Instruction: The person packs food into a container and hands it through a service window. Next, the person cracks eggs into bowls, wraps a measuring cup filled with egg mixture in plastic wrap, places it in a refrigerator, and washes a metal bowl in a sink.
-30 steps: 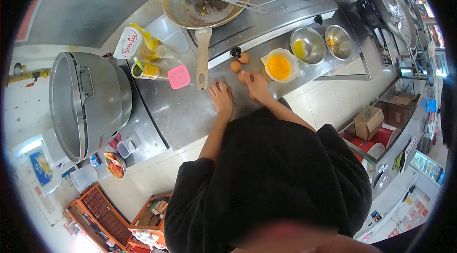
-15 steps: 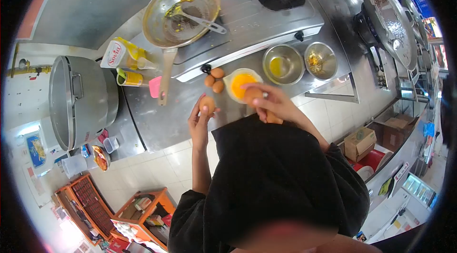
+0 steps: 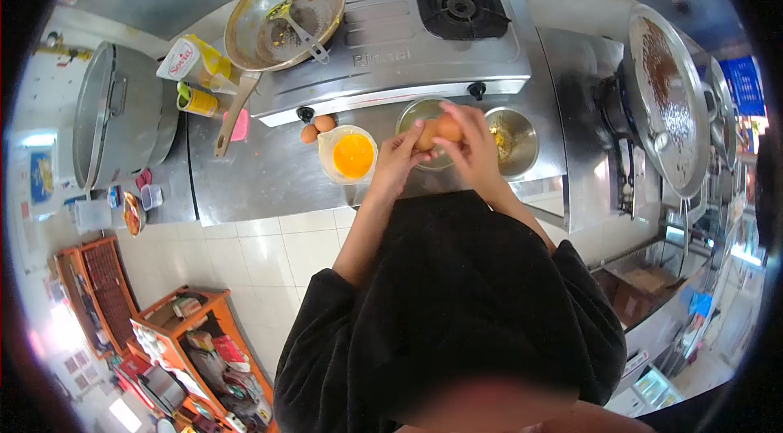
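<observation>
My left hand (image 3: pixel 395 162) is closed around a brown egg (image 3: pixel 425 137). My right hand (image 3: pixel 476 146) grips another brown egg (image 3: pixel 448 129); whether that one is whole or cracked shell I cannot tell. Both eggs are close together, above a steel bowl (image 3: pixel 405 114) that the hands partly cover. Left of my hands stands a white bowl (image 3: pixel 325 157) with orange yolk (image 3: pixel 353 156) in it. Two brown eggs, one upper (image 3: pixel 325 123) and one lower (image 3: pixel 309 134), lie beside it. A second steel bowl (image 3: pixel 528 157), holding yellowish bits, is at the right.
Behind the bowls is a gas stove (image 3: pixel 383 78) with a burner (image 3: pixel 461 6). A pan (image 3: pixel 238 41) with a slotted spatula (image 3: pixel 303 35) rests on its left, handle projecting over the counter. A large pot (image 3: pixel 122 127) is at far left, a wide lidded pan (image 3: pixel 689 99) at right.
Both hands have come together over the steel bowl; the right was over the white bowl before, the left beside it with an egg. The whole view has shifted. One fewer loose egg shows.
</observation>
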Demonstrator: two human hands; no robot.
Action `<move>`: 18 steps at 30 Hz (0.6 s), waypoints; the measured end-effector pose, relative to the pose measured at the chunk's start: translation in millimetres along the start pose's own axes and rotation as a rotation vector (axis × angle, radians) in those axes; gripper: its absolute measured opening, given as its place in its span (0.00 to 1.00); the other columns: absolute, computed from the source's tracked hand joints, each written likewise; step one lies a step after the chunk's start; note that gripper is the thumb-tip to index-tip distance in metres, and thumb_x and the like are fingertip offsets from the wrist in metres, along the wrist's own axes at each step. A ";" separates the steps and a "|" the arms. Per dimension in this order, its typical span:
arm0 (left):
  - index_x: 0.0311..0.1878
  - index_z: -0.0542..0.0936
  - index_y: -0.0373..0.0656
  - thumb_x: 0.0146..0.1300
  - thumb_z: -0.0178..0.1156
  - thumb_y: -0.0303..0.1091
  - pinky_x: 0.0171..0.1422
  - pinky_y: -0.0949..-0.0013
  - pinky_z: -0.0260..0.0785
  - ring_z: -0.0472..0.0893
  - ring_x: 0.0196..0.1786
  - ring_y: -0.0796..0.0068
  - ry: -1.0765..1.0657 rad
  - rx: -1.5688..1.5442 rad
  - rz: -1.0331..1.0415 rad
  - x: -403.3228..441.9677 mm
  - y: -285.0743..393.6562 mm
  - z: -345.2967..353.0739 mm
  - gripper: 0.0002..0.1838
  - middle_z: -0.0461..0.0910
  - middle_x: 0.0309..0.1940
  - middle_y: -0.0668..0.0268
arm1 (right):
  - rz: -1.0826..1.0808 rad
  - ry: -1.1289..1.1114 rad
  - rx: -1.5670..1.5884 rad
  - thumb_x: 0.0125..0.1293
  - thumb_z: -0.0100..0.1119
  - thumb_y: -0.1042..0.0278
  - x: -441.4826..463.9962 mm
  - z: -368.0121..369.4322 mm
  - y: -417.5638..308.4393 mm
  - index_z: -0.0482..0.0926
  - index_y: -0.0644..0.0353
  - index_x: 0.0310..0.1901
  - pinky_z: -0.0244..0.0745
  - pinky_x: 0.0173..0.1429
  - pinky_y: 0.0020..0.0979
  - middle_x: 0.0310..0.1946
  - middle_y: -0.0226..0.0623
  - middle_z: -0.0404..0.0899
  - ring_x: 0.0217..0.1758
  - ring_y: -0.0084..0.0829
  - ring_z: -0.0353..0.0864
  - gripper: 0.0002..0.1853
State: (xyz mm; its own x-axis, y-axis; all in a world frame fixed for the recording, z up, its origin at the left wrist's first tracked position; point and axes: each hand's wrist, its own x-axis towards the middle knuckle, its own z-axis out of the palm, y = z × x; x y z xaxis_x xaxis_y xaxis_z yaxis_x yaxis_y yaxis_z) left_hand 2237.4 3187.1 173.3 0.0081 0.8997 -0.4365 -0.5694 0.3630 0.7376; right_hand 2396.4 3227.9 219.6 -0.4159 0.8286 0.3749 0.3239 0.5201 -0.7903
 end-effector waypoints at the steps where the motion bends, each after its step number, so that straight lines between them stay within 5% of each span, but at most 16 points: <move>1: 0.48 0.78 0.29 0.68 0.56 0.50 0.36 0.79 0.73 0.81 0.32 0.76 0.026 0.021 0.014 3.4 -2.8 0.7 0.26 0.82 0.35 0.60 | -0.012 -0.015 0.012 0.58 0.65 0.70 2.1 -1.7 4.0 0.71 0.58 0.60 0.75 0.43 0.25 0.50 0.40 0.72 0.45 0.30 0.76 0.26; 2: 0.48 0.78 0.29 0.67 0.56 0.50 0.36 0.79 0.74 0.81 0.32 0.76 0.052 0.044 0.022 4.5 -4.9 1.3 0.27 0.82 0.35 0.60 | 0.151 0.074 0.219 0.58 0.65 0.70 1.1 -1.9 7.7 0.71 0.57 0.60 0.75 0.44 0.26 0.50 0.40 0.72 0.46 0.31 0.76 0.26; 5: 0.51 0.76 0.29 0.68 0.56 0.49 0.37 0.79 0.73 0.80 0.34 0.76 0.081 0.050 0.001 9.7 -7.4 5.8 0.27 0.80 0.36 0.60 | 0.176 0.151 0.206 0.60 0.63 0.70 0.7 -4.5 23.8 0.70 0.57 0.60 0.75 0.45 0.27 0.51 0.41 0.71 0.49 0.33 0.76 0.25; 7: 0.51 0.75 0.29 0.68 0.56 0.49 0.37 0.79 0.73 0.80 0.33 0.77 0.099 0.068 0.015 15.2 -13.4 10.3 0.27 0.80 0.37 0.60 | -0.139 -0.153 -0.060 0.61 0.61 0.71 -2.3 1.3 38.1 0.70 0.57 0.61 0.75 0.46 0.29 0.50 0.44 0.71 0.51 0.35 0.75 0.25; 9: 0.52 0.75 0.28 0.68 0.56 0.49 0.37 0.79 0.73 0.80 0.33 0.77 0.118 0.086 0.032 19.3 -15.7 11.7 0.27 0.80 0.38 0.59 | -0.191 -0.065 -0.006 0.65 0.58 0.74 1.2 2.7 44.5 0.69 0.56 0.61 0.71 0.31 0.20 0.41 0.32 0.70 0.30 0.18 0.71 0.23; 11: 0.52 0.76 0.35 0.66 0.59 0.46 0.38 0.78 0.73 0.79 0.37 0.77 0.071 0.157 0.021 20.3 -13.4 7.6 0.23 0.79 0.41 0.60 | 0.549 -0.054 0.834 0.66 0.59 0.68 0.2 -1.7 46.2 0.70 0.57 0.60 0.72 0.27 0.23 0.36 0.30 0.72 0.25 0.18 0.69 0.21; 15: 0.54 0.78 0.41 0.64 0.61 0.44 0.44 0.75 0.74 0.79 0.43 0.74 0.007 0.149 0.191 26.9 -15.1 2.2 0.20 0.78 0.43 0.62 | 0.930 -0.325 1.182 0.67 0.59 0.61 7.8 -17.2 72.3 0.70 0.55 0.58 0.71 0.23 0.24 0.29 0.28 0.69 0.21 0.17 0.66 0.20; 17: 0.55 0.79 0.44 0.60 0.64 0.39 0.49 0.72 0.72 0.78 0.49 0.73 -0.028 0.717 0.556 30.0 -4.3 8.8 0.20 0.79 0.45 0.63 | 0.962 -0.338 1.211 0.67 0.60 0.60 6.8 -17.5 78.0 0.70 0.56 0.56 0.70 0.23 0.24 0.29 0.28 0.69 0.20 0.17 0.66 0.20; 18: 0.55 0.79 0.44 0.60 0.64 0.39 0.49 0.72 0.72 0.78 0.49 0.73 -0.028 0.717 0.552 30.7 -2.1 8.8 0.20 0.79 0.45 0.63 | 0.993 -0.358 1.241 0.66 0.60 0.59 5.4 -17.3 78.6 0.71 0.56 0.54 0.70 0.22 0.24 0.28 0.29 0.69 0.20 0.16 0.66 0.19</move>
State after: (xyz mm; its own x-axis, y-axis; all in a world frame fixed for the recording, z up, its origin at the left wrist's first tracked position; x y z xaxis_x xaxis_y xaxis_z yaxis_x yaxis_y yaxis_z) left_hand 2246.1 3216.1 162.9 -0.0890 0.9928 0.0804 0.1508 -0.0664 0.9863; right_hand 2434.3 3276.8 167.9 -0.6952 0.5377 -0.4771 -0.2016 -0.7829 -0.5885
